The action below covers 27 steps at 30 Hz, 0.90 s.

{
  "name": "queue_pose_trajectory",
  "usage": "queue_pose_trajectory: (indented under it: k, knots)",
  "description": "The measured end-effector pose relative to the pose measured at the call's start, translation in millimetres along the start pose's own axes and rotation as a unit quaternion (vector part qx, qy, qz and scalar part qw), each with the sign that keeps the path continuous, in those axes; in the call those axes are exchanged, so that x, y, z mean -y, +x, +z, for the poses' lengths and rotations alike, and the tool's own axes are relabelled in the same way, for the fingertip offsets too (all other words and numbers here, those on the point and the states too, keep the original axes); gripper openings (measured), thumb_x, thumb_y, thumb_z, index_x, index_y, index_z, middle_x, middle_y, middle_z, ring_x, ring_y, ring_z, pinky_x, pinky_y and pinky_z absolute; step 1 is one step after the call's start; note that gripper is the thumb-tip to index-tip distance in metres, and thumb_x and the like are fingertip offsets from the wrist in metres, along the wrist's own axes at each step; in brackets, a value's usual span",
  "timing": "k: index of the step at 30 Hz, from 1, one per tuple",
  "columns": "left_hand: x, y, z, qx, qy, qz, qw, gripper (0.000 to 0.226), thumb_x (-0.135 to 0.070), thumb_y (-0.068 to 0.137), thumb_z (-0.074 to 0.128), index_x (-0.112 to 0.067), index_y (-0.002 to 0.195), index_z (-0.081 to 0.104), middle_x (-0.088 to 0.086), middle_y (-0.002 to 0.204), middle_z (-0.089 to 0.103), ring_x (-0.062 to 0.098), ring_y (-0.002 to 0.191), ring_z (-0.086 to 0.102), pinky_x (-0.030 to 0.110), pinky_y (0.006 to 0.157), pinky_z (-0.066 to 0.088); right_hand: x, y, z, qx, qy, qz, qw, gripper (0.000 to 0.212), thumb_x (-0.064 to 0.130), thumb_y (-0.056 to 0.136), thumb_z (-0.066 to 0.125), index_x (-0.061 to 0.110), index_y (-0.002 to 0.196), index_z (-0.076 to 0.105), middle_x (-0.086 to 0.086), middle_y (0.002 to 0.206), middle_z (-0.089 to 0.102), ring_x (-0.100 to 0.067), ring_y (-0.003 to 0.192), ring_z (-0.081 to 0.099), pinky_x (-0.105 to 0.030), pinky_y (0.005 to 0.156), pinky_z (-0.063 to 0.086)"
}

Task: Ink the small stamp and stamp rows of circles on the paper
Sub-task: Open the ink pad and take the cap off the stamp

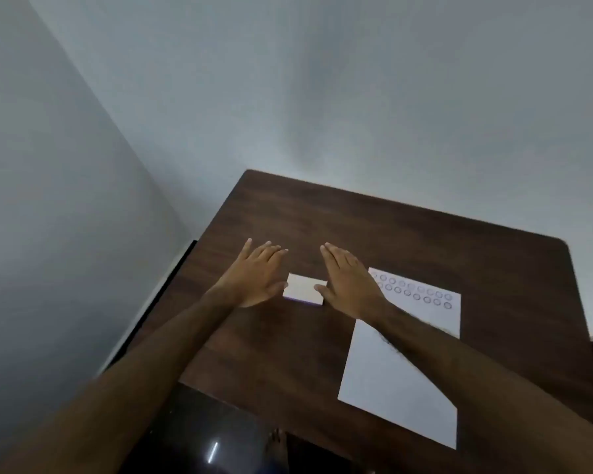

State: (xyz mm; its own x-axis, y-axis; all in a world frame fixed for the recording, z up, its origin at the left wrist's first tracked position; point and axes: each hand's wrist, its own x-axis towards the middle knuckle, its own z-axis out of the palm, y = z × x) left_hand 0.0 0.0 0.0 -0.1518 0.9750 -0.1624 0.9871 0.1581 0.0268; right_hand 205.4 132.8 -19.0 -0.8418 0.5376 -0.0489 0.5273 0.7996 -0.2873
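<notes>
At the far left we see a pale wall [65, 200] meeting another in a corner, with a dark strip [165, 302] running down beside the table's left edge. The brown wooden table [356, 227] fills the middle of the view, and below its near edge lies a dark glossy floor [199, 436] with a bright glint on it.

Our left hand [254, 278] reaches out flat over the table, palm down, fingers stretched and only slightly spread, gripping nothing. Its thumb tip lies just at the left edge of a small white rectangular case [303, 290], which sits flat on the wood between the two hands. A thin purple line shows along the case's near edge. It appears closed, so we cannot tell what is inside; whether it is the ink pad we cannot say for sure.

Our right hand [348, 285] is likewise flat and open, fingers extended close together, holding nothing, its thumb touching or almost touching the case's right edge.

Further right, the white paper [401, 381] lies flat on the table, partly crossed by our right forearm. Along its far end run two rows of stamped circles [415, 292], faint grey rings; the near part of the sheet is blank.

The small stamp itself we cannot find in this view.
</notes>
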Motion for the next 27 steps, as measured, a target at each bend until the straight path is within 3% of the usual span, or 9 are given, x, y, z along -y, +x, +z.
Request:
queue_pose_trajectory:
  k: [6,15,19,27]
  knots:
    - [1,3,61,-0.02,-0.011,0.06,0.998,0.072,-0.048,0.093,0.052,-0.021,0.154,0.026,0.004,0.162,0.029,0.022,0.15,0.025,0.043,0.122,0.018,-2,-4,54,-0.007,0.014,-0.023,1.0,0.072,0.054,0.089,0.058,0.022,0.149,0.034,-0.002,0.156,0.039,-0.021,0.142,0.038,-0.036,0.117,0.029]
    - [3,12,107,-0.129,-0.028,0.117,0.984,0.056,-0.044,0.097,0.046,-0.018,0.146,0.042,0.003,0.152,0.044,0.019,0.136,0.046,0.034,0.111,0.034,-25,-7,87,-0.115,-0.012,-0.109,0.987,0.04,0.041,0.092,0.056,0.02,0.126,0.058,0.0,0.132,0.057,-0.02,0.119,0.053,-0.032,0.098,0.043]
    - [5,16,116,-0.163,-0.042,0.129,0.977,0.054,-0.044,0.096,0.047,-0.016,0.142,0.046,0.003,0.146,0.048,0.017,0.129,0.049,0.032,0.107,0.039,-36,3,91,-0.122,-0.022,-0.152,0.98,0.039,0.041,0.09,0.059,0.02,0.122,0.062,0.0,0.123,0.06,-0.019,0.11,0.053,-0.03,0.093,0.045]
    - [-12,-19,124,-0.17,-0.084,0.135,0.972,0.044,-0.039,0.096,0.054,-0.015,0.134,0.051,0.002,0.129,0.053,0.017,0.115,0.054,0.033,0.102,0.042,-24,-31,92,-0.092,0.007,-0.154,0.984,0.036,0.043,0.089,0.065,0.024,0.119,0.063,-0.001,0.118,0.061,-0.017,0.109,0.052,-0.032,0.093,0.046]
